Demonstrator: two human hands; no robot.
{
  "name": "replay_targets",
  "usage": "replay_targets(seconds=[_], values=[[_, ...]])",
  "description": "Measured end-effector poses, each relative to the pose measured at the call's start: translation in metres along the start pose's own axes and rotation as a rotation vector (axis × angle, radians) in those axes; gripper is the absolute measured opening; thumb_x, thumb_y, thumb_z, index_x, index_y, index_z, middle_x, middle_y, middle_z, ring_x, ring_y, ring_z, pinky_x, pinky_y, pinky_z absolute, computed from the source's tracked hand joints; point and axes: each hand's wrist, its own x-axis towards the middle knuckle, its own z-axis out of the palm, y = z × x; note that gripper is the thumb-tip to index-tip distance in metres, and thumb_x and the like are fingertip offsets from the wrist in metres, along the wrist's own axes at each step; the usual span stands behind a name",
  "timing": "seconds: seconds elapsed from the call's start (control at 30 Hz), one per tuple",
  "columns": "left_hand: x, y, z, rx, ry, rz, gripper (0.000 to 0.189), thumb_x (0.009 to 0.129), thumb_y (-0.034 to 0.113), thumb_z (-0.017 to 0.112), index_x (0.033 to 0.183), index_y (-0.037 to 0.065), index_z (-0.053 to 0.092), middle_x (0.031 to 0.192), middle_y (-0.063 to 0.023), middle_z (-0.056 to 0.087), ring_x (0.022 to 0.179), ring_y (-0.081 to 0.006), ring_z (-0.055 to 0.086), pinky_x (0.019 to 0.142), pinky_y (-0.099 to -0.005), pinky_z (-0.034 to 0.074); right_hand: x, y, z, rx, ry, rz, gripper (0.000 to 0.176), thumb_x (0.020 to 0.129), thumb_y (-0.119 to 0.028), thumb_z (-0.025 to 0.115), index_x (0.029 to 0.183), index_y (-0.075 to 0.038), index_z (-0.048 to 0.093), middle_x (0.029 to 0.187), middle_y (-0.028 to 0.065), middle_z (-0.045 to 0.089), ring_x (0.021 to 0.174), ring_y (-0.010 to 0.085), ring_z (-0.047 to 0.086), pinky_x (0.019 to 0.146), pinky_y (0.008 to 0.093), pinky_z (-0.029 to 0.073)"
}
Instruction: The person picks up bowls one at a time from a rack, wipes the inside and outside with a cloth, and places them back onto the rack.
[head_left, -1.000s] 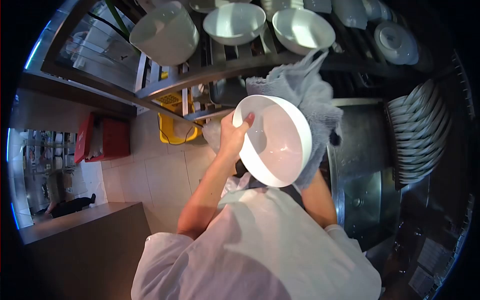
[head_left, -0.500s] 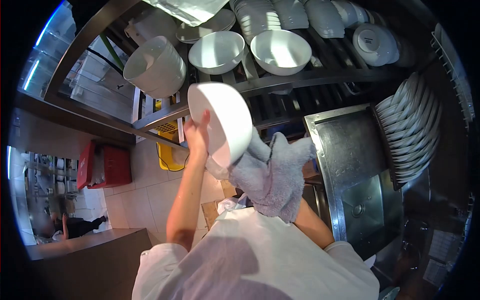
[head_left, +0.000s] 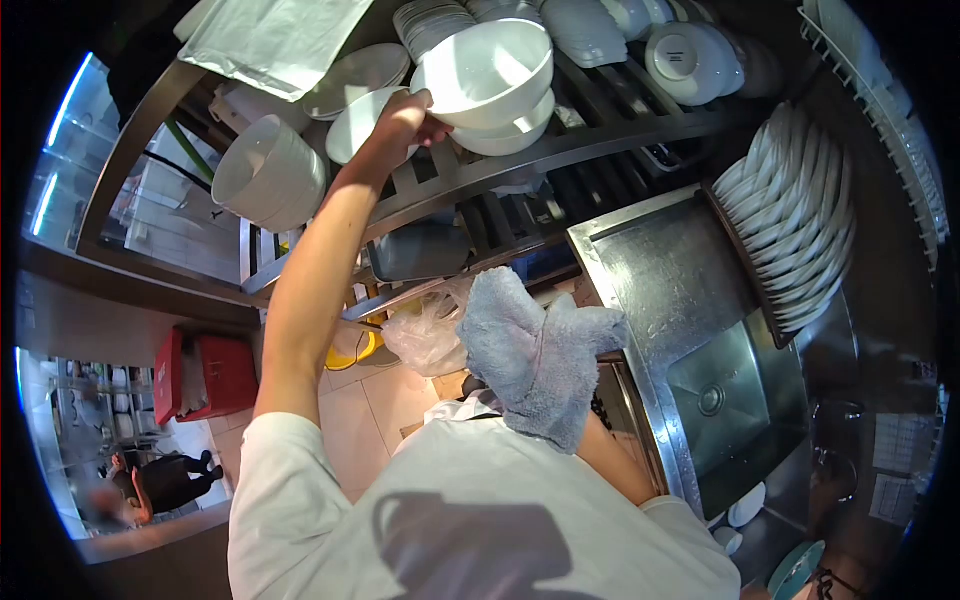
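With my left hand point(head_left: 408, 118) I grip the rim of a white bowl point(head_left: 490, 75) at its near left side. This bowl is above or inside another white bowl point(head_left: 510, 135) on the slatted metal shelf point(head_left: 450, 185). One more white bowl point(head_left: 355, 125) stands just left of my wrist. A grey-blue cloth point(head_left: 540, 350) drapes over my right hand in front of my body, hiding its fingers; only the forearm shows below.
Stacked bowls point(head_left: 265, 175) stand on the shelf's left. Right of me are a metal sink point(head_left: 710, 400) and a rack of upright white plates point(head_left: 790, 220). A red bin point(head_left: 225, 370) and a plastic bag point(head_left: 430, 335) are lower left. A person point(head_left: 165, 480) is far left.
My left hand has moved up and forward with the white bowl, from beside the cloth to the shelf. The bowl has turned opening-up. The cloth now hangs apart from it.
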Motion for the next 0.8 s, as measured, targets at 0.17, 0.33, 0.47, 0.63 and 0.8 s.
replay_targets(seconds=[0.17, 0.33, 0.47, 0.63, 0.8], values=[[0.049, -0.004, 0.01, 0.257, 0.01, -0.062, 0.035, 0.091, 0.025, 0.041, 0.087, -0.005, 0.06, 0.066, -0.0119, 0.065, 0.051, -0.0149, 0.055, 0.048, -0.0309, 0.044, -0.003, 0.001, -0.001, 0.006, 0.015, -0.018, 0.043, 0.096, -0.035, 0.052, 0.128, -0.007, 0.047, 0.118, 0.0091, 0.057, 0.107, 0.023, 0.056, 0.091, 0.0344, 0.047], [0.066, -0.02, 0.023, 0.32, 0.212, -0.055, 0.03, 0.086, 0.024, 0.049, 0.096, -0.004, 0.051, 0.065, -0.0088, 0.06, 0.05, -0.0151, 0.054, 0.043, -0.031, 0.041, 0.004, -0.001, 0.001, -0.005, 0.012, -0.04, 0.044, 0.096, -0.035, 0.052, 0.129, -0.007, 0.047, 0.12, 0.0094, 0.057, 0.108, 0.0235, 0.055, 0.092, 0.0349, 0.046], [0.062, -0.028, 0.022, 0.34, 0.209, -0.047, 0.026, 0.084, 0.023, 0.052, 0.079, -0.003, 0.053, 0.061, -0.0078, 0.056, 0.048, -0.0139, 0.05, 0.041, -0.0316, 0.036, 0.007, -0.001, 0.002, -0.003, 0.009, -0.043, 0.044, 0.096, -0.035, 0.052, 0.13, -0.007, 0.046, 0.121, 0.0096, 0.056, 0.109, 0.0238, 0.055, 0.093, 0.0352, 0.046], [0.07, -0.042, 0.019, 0.406, 0.258, 0.032, 0.028, 0.085, 0.019, 0.053, 0.064, 0.001, 0.052, 0.057, -0.0055, 0.054, 0.043, -0.0111, 0.045, 0.039, -0.0303, 0.032, 0.008, 0.0, 0.004, -0.003, -0.001, -0.039, 0.045, 0.096, -0.035, 0.052, 0.13, -0.007, 0.046, 0.122, 0.0099, 0.056, 0.11, 0.0243, 0.054, 0.094, 0.0356, 0.045], [0.043, -0.036, 0.031, 0.286, 0.406, 0.069, 0.031, 0.088, 0.029, 0.065, 0.087, -0.002, 0.06, 0.069, -0.0135, 0.068, 0.053, -0.0181, 0.064, 0.048, -0.0327, 0.05, 0.005, 0.002, 0.002, 0.009, 0.001, -0.027, 0.046, 0.096, -0.035, 0.052, 0.131, -0.006, 0.046, 0.123, 0.0103, 0.056, 0.111, 0.0248, 0.054, 0.095, 0.036, 0.045]])
